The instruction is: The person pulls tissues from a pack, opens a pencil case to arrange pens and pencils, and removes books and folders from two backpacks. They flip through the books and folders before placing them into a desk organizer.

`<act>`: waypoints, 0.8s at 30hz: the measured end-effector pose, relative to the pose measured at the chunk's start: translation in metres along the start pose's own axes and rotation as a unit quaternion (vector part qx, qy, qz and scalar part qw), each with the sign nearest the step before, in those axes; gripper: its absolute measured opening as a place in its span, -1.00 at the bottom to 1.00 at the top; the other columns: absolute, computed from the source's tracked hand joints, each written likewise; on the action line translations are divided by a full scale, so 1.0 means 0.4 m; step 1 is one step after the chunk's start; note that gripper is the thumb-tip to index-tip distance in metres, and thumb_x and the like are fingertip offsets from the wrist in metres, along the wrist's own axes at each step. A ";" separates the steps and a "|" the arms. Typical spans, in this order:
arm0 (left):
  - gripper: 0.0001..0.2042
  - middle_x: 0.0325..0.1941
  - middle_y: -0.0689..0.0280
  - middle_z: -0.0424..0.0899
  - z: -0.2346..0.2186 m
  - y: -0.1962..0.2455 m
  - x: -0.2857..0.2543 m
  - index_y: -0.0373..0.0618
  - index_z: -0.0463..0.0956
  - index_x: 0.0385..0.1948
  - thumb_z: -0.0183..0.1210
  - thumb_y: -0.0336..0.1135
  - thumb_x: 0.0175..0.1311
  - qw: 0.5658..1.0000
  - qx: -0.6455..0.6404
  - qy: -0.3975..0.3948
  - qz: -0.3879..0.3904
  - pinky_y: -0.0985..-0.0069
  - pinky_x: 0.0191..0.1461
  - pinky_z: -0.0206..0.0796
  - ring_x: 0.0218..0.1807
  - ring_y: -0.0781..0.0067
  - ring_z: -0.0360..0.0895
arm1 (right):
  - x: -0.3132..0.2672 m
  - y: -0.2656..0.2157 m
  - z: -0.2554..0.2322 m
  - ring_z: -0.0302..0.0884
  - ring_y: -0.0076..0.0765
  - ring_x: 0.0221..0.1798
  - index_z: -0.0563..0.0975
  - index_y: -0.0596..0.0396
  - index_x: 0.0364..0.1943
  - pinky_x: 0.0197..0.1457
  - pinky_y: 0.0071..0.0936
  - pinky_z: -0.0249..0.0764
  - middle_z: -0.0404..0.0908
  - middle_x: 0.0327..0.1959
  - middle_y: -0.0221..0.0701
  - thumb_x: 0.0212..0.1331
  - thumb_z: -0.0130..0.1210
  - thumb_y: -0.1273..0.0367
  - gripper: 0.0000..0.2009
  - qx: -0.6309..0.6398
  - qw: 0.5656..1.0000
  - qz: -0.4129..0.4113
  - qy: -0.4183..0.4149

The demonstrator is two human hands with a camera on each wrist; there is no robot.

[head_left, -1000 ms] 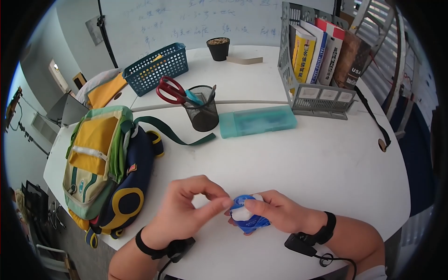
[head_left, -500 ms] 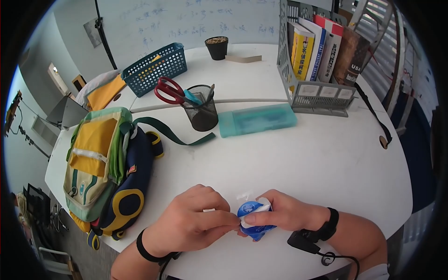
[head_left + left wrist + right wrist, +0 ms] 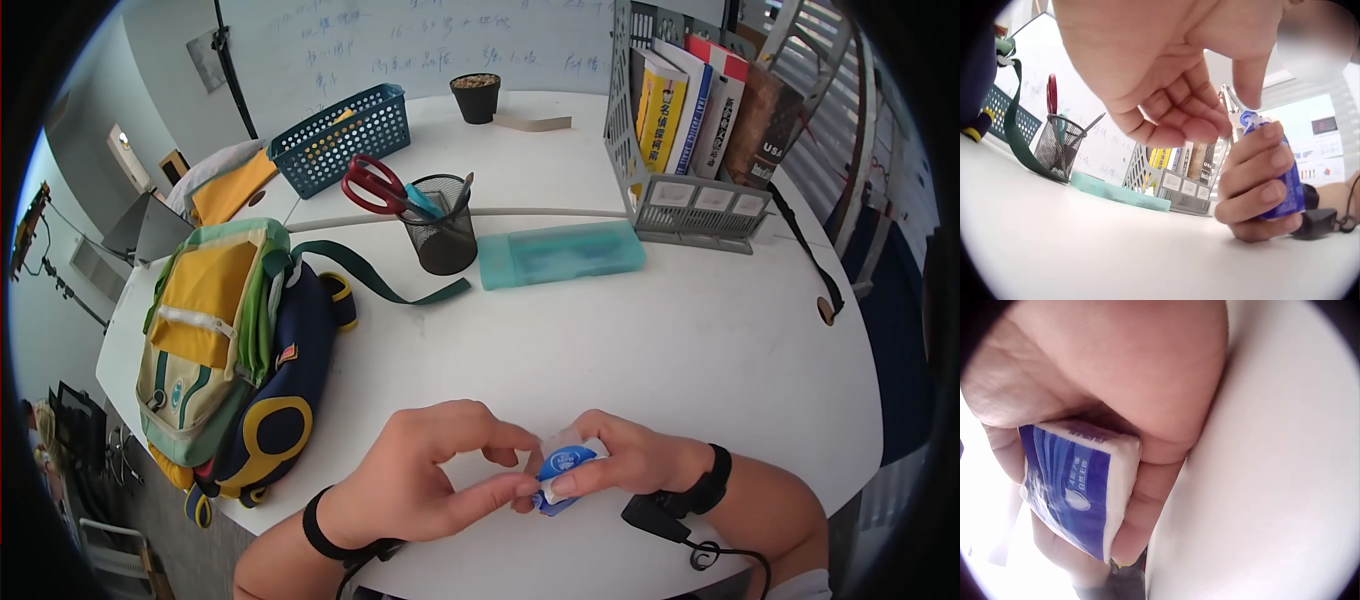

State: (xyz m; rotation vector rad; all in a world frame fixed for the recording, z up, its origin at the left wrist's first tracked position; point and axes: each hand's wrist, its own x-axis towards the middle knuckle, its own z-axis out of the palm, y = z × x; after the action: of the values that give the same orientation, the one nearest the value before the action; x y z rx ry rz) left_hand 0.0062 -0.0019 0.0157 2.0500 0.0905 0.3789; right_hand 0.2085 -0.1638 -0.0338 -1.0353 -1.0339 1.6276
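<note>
A small blue-and-white pocket tissue pack (image 3: 566, 461) is held upright above the table by my right hand (image 3: 635, 455), thumb on its near face. In the right wrist view the printed blue wrapper (image 3: 1069, 487) and its white side show between palm and fingers. The left wrist view shows the right fingers curled round the pack (image 3: 1293, 181). At the pack's left end is my left hand (image 3: 430, 470), thumb and index finger apart. Its fingertips are right at the wrapper's edge, where clear plastic stands up; its other fingers are loosely bent.
On the left lies a colourful backpack (image 3: 200, 340), its green strap (image 3: 360, 270) trailing across the table. Beyond the hands are a mesh pen holder (image 3: 445, 235) with red scissors (image 3: 375, 185), a teal pencil case (image 3: 562, 256), a grey book rack (image 3: 695, 215), a blue basket (image 3: 345, 150) and a plant pot (image 3: 476, 100).
The left hand came in to the pack and gripped its left end, then its thumb and index finger spread apart there. The right hand keeps its hold, with the pack turned slightly.
</note>
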 end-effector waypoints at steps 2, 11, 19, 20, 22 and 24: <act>-0.85 -0.32 0.25 0.81 0.000 -0.014 -0.001 -0.19 0.80 -0.23 0.54 -0.47 0.20 0.999 -0.044 -0.014 -0.010 0.51 -0.17 0.47 -0.30 0.42 0.73 | 0.003 0.005 -0.008 0.70 -0.47 0.06 0.76 0.26 -0.01 0.26 -0.52 0.52 0.84 -0.07 -0.32 0.44 0.31 0.10 -0.58 -0.005 1.000 0.000 -0.031; -0.91 -0.43 0.28 0.78 0.019 -0.023 -0.004 -0.19 0.72 -0.42 0.48 -0.47 0.19 0.998 0.026 0.063 0.014 0.51 -0.27 0.48 -0.38 0.44 0.71 | 0.018 0.005 0.025 0.70 -0.51 0.07 0.67 0.26 0.15 0.22 -0.50 0.58 0.82 -0.01 -0.32 0.59 0.17 0.20 -0.63 -0.007 1.000 0.004 0.012; -0.93 -0.46 0.30 0.76 0.014 -0.025 -0.003 -0.21 0.71 -0.44 0.45 -0.53 0.14 0.995 0.030 0.090 0.008 0.55 -0.26 0.42 -0.40 0.51 0.66 | 0.032 0.031 0.034 0.70 -0.55 0.02 0.59 0.23 0.20 0.16 -0.47 0.64 0.76 -0.06 -0.40 0.62 0.16 0.20 -0.65 0.017 0.998 -0.029 0.061; -0.93 -0.45 0.29 0.76 0.012 -0.026 -0.003 -0.22 0.72 -0.43 0.45 -0.53 0.14 0.994 0.031 0.101 0.004 0.55 -0.25 0.42 -0.39 0.50 0.66 | 0.032 0.033 0.037 0.70 -0.55 0.02 0.59 0.23 0.20 0.16 -0.47 0.64 0.76 -0.06 -0.40 0.62 0.16 0.20 -0.65 0.015 0.997 -0.031 0.062; -0.94 -0.43 0.28 0.77 0.002 -0.032 0.000 -0.23 0.73 -0.42 0.45 -0.53 0.14 0.993 0.035 0.108 0.002 0.55 -0.23 0.42 -0.37 0.50 0.66 | 0.030 0.036 0.040 0.68 -0.56 -0.02 0.54 0.19 0.26 0.09 -0.48 0.68 0.71 -0.04 -0.40 0.61 0.18 0.16 -0.60 0.066 0.993 -0.055 0.083; -0.92 -0.35 0.23 0.80 -0.014 -0.045 0.001 -0.19 0.78 -0.32 0.48 -0.47 0.18 0.991 0.033 0.124 0.035 0.49 -0.23 0.49 -0.32 0.41 0.72 | 0.022 0.011 0.038 0.67 -0.56 -0.03 0.50 0.19 0.30 0.06 -0.49 0.70 0.68 -0.01 -0.39 0.61 0.18 0.16 -0.58 0.034 0.997 -0.015 0.062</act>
State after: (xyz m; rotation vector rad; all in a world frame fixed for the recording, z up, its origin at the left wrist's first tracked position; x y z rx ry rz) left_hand 0.0064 0.0117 0.0026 2.0674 0.1853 0.6810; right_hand 0.1913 -0.1590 -0.0350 -1.0561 -0.9004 1.5427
